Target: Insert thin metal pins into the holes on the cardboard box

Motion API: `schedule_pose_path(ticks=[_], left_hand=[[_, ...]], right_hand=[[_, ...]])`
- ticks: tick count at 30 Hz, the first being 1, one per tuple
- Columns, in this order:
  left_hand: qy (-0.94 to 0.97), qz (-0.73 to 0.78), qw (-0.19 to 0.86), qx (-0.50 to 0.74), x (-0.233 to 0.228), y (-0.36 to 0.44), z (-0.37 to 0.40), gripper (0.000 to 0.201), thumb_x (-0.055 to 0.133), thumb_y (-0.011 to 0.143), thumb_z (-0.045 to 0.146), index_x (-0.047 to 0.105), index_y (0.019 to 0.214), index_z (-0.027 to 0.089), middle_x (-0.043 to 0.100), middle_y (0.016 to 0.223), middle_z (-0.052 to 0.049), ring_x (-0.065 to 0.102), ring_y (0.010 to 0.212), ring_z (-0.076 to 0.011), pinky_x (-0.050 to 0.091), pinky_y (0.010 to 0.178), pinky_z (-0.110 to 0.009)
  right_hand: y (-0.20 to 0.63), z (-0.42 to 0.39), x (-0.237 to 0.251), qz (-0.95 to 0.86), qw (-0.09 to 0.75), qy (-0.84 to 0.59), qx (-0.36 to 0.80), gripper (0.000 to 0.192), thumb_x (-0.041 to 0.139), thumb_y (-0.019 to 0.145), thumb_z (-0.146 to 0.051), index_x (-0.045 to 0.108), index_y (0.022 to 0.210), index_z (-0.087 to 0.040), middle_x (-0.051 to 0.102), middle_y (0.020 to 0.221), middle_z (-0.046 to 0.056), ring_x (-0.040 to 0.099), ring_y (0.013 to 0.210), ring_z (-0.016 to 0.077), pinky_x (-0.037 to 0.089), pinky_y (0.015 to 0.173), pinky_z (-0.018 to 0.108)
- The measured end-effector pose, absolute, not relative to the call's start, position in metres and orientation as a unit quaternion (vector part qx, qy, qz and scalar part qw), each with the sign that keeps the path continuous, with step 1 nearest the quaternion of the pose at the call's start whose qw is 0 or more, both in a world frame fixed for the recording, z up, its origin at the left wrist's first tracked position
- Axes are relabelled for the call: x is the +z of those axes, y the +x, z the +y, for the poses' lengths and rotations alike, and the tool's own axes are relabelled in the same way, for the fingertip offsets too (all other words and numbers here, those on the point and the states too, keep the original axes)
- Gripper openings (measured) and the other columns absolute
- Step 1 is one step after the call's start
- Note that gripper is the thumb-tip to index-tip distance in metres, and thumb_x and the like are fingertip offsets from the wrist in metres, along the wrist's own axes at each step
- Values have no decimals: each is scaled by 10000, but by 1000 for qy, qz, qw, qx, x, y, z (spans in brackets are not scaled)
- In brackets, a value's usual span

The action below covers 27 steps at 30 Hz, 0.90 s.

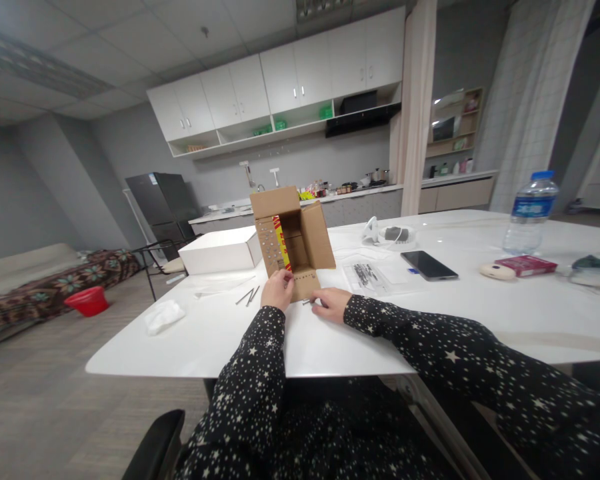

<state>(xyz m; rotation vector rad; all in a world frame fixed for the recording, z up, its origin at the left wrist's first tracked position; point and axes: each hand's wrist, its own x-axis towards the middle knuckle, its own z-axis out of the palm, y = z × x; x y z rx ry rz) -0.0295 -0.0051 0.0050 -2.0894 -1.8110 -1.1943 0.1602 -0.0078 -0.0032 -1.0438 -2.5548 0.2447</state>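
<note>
Big white table [430, 333], glossy, filling the middle of the view. Near its front edge, a brown cardboard box [293, 243] tipped on its side, open mouth facing the camera, flaps spread out: one up, one angled to the right, one lying flat on the table toward the sleeves. Plain brown inside, deep shadow at the back. Left flap covered with rows of small pale dots, with a strip of red and yellow print along its inner edge; a short row of dots on the bottom flap too.

Behind and to the left, just beside it, a flat white box [220, 250], closed. Far right, a water bottle [530, 212] with a blue cap, upright. Right of the cardboard box, a dark phone [429, 265] lying flat.

Left hand [278, 290] at the lower left corner of the cardboard box, fingers curled and pinching the edge of the dotted flap. Right hand [331, 304] flat on the table just beside the bottom flap, fingertips pressed together on something small and thin there; too small to name.

Left of the hands, a few thin metal rods [247, 296] loose on the table.
</note>
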Motion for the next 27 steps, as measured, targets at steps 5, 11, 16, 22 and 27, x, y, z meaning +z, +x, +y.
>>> schedule_pose_path(ticks=[5,11,16,22,27], left_hand=[[-702,-619,61,-346,0,-33,-1,221,486,778,234,668,891,180,653,895,-57,596,820,-167,458,790,-288],[-747,-595,2,-298,-2,-30,-3,214,507,751,239,687,850,182,685,800,-27,598,730,-141,459,733,-250],[-798,-543,-53,-256,-3,-25,-5,183,534,729,256,690,782,177,667,700,-8,572,642,-117,430,621,-223],[-803,-541,-51,-243,-1,-23,-7,225,571,731,367,689,730,175,646,650,-2,535,590,-106,385,558,-218],[-803,-546,-50,-232,1,-20,-10,233,568,728,362,689,714,163,640,632,-6,533,584,-107,385,552,-217]], right_hand=[[160,-9,-3,-905,188,-371,87,247,534,778,-274,645,979,-183,596,675,11,522,659,143,335,614,244],[160,-8,-2,-907,187,-364,95,250,523,775,-273,640,974,-179,588,643,5,513,624,139,333,591,240],[160,-8,-1,-913,184,-352,92,276,516,776,-270,634,1006,-173,600,657,10,522,611,142,339,579,241],[160,-9,0,-911,185,-356,96,302,512,774,-265,638,1036,-184,607,650,9,544,634,154,350,583,245],[160,-11,2,-913,180,-353,97,325,512,782,-272,630,1072,-185,621,668,11,543,639,153,361,594,245]])
